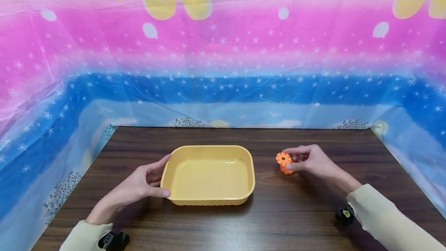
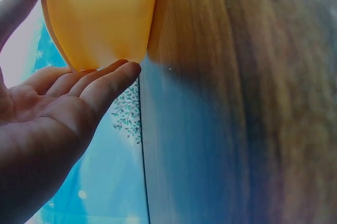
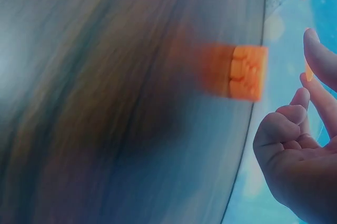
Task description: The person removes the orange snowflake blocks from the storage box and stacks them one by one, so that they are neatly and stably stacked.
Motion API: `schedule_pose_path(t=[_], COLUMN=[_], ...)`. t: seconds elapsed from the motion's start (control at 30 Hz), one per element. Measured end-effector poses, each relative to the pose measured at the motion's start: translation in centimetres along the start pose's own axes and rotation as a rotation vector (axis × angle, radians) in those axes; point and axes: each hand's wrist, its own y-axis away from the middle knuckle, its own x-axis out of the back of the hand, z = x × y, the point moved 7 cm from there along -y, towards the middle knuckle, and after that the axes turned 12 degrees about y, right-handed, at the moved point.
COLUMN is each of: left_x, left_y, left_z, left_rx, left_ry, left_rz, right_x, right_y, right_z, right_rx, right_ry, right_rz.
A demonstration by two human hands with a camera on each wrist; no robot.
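A yellow rectangular plastic basin [image 1: 209,177] stands on the table, with nothing in it. My left hand [image 1: 139,184] grips its left end, thumb at the front corner and index finger along the rim farther back. In the left wrist view, the fingers [image 2: 108,82] lie against the basin's outer wall. To the right of the basin, my right hand [image 1: 315,162] pinches a flat orange notched disc [image 1: 280,157] between thumb and forefinger. Just below it sits a short stack of orange notched discs [image 1: 287,171], seen from the side in the right wrist view as a stack [image 3: 248,74].
The dark wood-grain table [image 1: 216,227] ends at a patterned cloth [image 1: 216,88] hanging behind and along both sides. A black band device [image 1: 345,215] sits on the right wrist, another device [image 1: 114,241] on the left.
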Motion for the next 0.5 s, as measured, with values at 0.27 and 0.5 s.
schedule_pose_path(t=[0.27, 0.5], left_x=[0.1, 0.1], left_y=[0.0, 0.0], left_z=[0.0, 0.0], left_rx=[-0.005, -0.001], left_ry=[-0.005, 0.008], left_rz=[0.002, 0.004], right_x=[0.9, 0.8], right_y=[0.5, 0.7], right_z=[1.7, 2.0], right_rx=[-0.006, 0.005], right_ry=[0.057, 0.068], right_rz=[-0.004, -0.022])
